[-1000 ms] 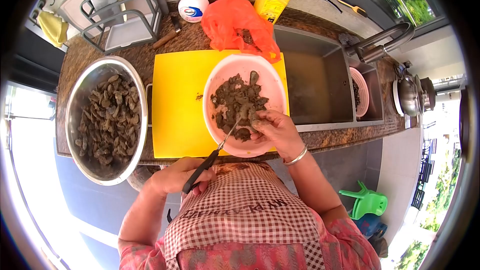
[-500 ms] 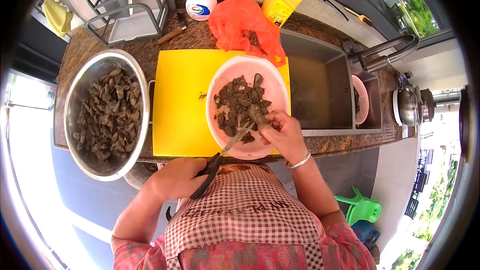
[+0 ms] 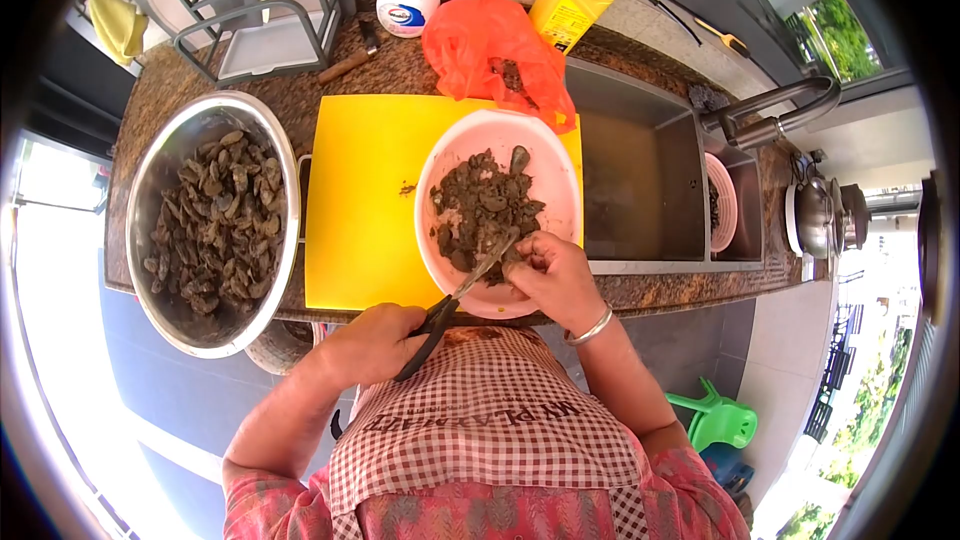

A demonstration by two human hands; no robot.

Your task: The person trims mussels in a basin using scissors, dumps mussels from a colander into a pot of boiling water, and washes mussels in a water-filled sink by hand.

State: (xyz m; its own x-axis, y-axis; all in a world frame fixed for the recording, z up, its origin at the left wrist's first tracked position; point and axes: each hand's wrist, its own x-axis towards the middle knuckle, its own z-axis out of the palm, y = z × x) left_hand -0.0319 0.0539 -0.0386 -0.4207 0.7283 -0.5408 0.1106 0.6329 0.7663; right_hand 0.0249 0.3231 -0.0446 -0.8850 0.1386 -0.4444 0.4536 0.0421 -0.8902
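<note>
over the front of the pink basin (image 3: 558,180), both hands are at work close together. the left hand (image 3: 375,345) is wrapped around the black handles of a pair of scissors (image 3: 462,288), its fingers curled in, and the blades slant up over the near rim toward the other hand. the right hand (image 3: 553,275), with a silver bangle (image 3: 592,328) at its wrist, has its thumb and fingertips nearly together, pinching a muddy piece (image 3: 514,262) just beside the scissor tips. mud hides its shape, so i can't say for certain what it is.

the piece is held inside the basin, at the near right of a heap of dark, muddy lumps (image 3: 480,200). the basin sits at the right end of a yellow board (image 3: 370,200) on the speckled stone worktop (image 3: 393,62).

left of the board, a big steel bowl (image 3: 293,210) holds a large pile of mud-coated shells (image 3: 215,220), with part of it jutting past the front edge. behind the basin, a red plastic bag (image 3: 480,45) reaches its far rim, between a white pump bottle (image 3: 407,12) and a yellow one (image 3: 572,2). a wooden-handled tool (image 3: 345,66) lies behind the board. to the right is the sink (image 3: 650,265), with cloudy water in it.
</note>
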